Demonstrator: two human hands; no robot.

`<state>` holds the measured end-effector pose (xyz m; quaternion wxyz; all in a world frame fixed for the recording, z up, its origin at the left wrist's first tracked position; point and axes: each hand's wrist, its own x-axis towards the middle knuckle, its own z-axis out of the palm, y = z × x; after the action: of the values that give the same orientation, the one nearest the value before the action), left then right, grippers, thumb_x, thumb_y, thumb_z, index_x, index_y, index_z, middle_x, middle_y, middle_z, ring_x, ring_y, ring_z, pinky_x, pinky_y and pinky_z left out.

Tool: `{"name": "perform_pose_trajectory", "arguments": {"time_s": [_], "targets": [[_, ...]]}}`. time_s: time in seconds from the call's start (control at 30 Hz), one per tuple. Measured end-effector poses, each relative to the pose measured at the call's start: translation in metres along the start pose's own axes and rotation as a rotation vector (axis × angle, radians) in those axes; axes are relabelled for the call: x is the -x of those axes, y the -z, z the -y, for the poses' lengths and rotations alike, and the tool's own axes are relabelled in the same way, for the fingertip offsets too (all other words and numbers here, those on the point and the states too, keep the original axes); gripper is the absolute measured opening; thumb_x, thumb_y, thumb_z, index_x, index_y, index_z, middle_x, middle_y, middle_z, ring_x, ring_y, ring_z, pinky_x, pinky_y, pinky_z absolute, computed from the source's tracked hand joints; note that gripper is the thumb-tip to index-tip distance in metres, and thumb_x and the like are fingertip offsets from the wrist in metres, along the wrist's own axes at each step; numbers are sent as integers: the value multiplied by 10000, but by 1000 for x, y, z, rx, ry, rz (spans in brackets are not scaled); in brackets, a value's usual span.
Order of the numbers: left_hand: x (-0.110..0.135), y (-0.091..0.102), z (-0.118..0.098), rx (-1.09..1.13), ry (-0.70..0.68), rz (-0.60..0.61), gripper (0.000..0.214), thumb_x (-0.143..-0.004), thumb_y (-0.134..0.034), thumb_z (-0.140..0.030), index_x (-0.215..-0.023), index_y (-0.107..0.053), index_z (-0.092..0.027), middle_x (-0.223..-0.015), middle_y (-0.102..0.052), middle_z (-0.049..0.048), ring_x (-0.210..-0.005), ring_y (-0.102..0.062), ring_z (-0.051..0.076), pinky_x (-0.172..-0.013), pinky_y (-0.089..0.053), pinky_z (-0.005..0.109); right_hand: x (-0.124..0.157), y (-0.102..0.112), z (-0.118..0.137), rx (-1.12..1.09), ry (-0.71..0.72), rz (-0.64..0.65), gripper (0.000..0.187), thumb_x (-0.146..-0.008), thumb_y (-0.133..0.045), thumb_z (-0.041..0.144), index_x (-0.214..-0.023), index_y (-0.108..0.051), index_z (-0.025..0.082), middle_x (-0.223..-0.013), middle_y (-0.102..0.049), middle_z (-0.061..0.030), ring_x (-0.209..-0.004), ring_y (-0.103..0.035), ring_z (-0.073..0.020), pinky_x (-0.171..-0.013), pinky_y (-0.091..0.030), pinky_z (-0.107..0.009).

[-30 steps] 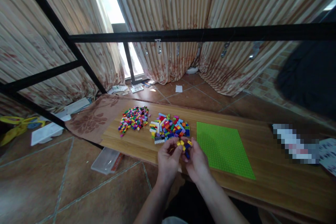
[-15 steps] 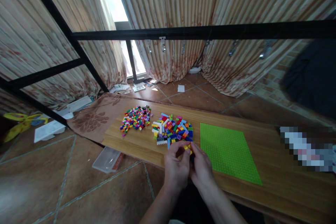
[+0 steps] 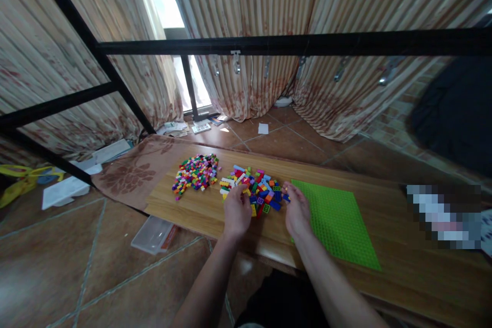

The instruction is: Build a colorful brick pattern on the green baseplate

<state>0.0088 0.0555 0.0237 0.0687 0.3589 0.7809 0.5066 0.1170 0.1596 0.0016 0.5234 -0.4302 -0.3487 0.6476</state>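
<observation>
My left hand (image 3: pixel 237 212) is at the front left of a pile of larger toy bricks (image 3: pixel 265 193), its fingers curled and pinched. A small yellow toy brick (image 3: pixel 246 191) shows at those fingertips, partly hidden by them. On the pile's other side, my right hand (image 3: pixel 297 211) pinches a small blue toy brick (image 3: pixel 286 198) between thumb and fingers. That hand overlaps the left edge of a green studded baseplate (image 3: pixel 338 220), which lies flat on the wooden table.
A heap of tiny colourful bricks (image 3: pixel 196 172) lies farther left on the wooden table (image 3: pixel 184 210). Below its front edge, a clear plastic box (image 3: pixel 152 234) sits on the tiled floor. A black metal frame (image 3: pixel 269 45) crosses in front of the curtains.
My hands were together at the table's front, fingering yellow bricks. They have moved apart: the left forward and left to the pile, the right slightly forward and right.
</observation>
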Motion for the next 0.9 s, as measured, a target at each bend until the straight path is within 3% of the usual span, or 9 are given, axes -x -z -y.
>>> {"name": "perform_pose_trajectory", "arguments": {"time_s": [0.2,0.3,0.43,0.6,0.77,0.9], "targets": [[-2,-2,4,-90,-116,14,376,-820,-449,4,-1065,-683,-158,-1116,-717,113,-1086,-655,232,-1007,-500,429,8,-7,-6,29,33,76,360,-732,-674,502,-934,-716,207,-1016,-736,-36,-990,-650,-203,-870,-489,-340],[-1,-1,7,-78,-163,10,431,-780,-435,47,-1067,-679,-162,-1133,-712,102,-1118,-642,231,-1017,-501,437,7,0,-7,136,122,175,349,-794,-622,476,-988,-711,200,-1070,-731,-74,-1041,-643,-230,-917,-482,-387],[4,3,10,-42,-175,-17,425,-796,-430,32,-1086,-673,-161,-1153,-700,109,-1119,-635,233,-1010,-507,443,-4,16,-7,375,295,385,280,-802,-562,284,-1035,-707,224,-1149,-703,-74,-1118,-617,-239,-1028,-428,-455],[14,6,9,38,-188,-71,341,-853,-459,-47,-1097,-666,-168,-1124,-698,115,-1108,-636,229,-1007,-505,440,-11,23,-2,774,560,646,456,-718,-482,80,-1085,-699,243,-1296,-594,-75,-1240,-538,-233,-1117,-360,-463],[22,8,7,98,-191,-88,292,-868,-497,-96,-1083,-670,-191,-1108,-701,99,-1091,-644,219,-994,-513,417,-6,16,-5,978,661,677,496,-682,-483,35,-1102,-676,216,-1360,-511,-104,-1282,-500,-257,-1114,-384,-463],[26,9,9,110,-173,-87,266,-877,-512,-129,-1087,-665,-184,-1115,-698,102,-1096,-639,220,-989,-514,418,-1,12,-7,1003,675,618,346,-753,-500,79,-1028,-666,208,-1339,-529,-116,-1261,-516,-264,-1089,-408,-472]]}}
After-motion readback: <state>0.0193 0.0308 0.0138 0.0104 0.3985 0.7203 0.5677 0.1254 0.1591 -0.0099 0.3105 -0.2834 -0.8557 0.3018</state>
